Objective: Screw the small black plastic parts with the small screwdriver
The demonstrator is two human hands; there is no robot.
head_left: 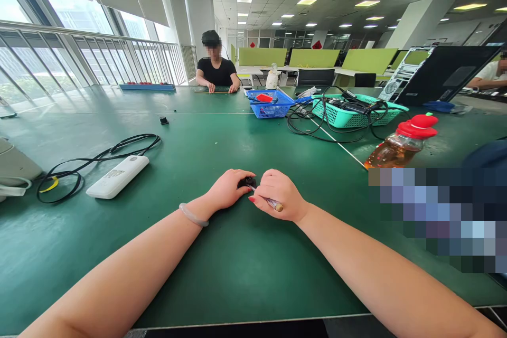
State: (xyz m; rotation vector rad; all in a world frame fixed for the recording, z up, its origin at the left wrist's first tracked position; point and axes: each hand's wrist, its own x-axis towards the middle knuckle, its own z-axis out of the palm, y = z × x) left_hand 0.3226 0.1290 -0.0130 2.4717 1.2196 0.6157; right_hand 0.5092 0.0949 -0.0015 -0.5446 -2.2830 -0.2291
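Note:
In the head view, my left hand (pixel 228 188), with a pale bangle at its wrist, is closed around a small black part (pixel 247 182) on the green table. What kind of part it is cannot be made out. My right hand (pixel 283 195) grips a small screwdriver (pixel 274 204) with a see-through handle, its thin shaft pointing left. The shaft's tip meets the black part or lies right beside it; the exact contact is hidden. Both hands are close together over the middle of the table.
A white power bank (pixel 118 177) and looped black cable (pixel 114 150) lie left. Beyond are a blue basket (pixel 271 110), a green basket (pixel 340 120) with cables, and a red-lidded bottle (pixel 400 145). Across the table (pixel 222 264) sits a person (pixel 217 69).

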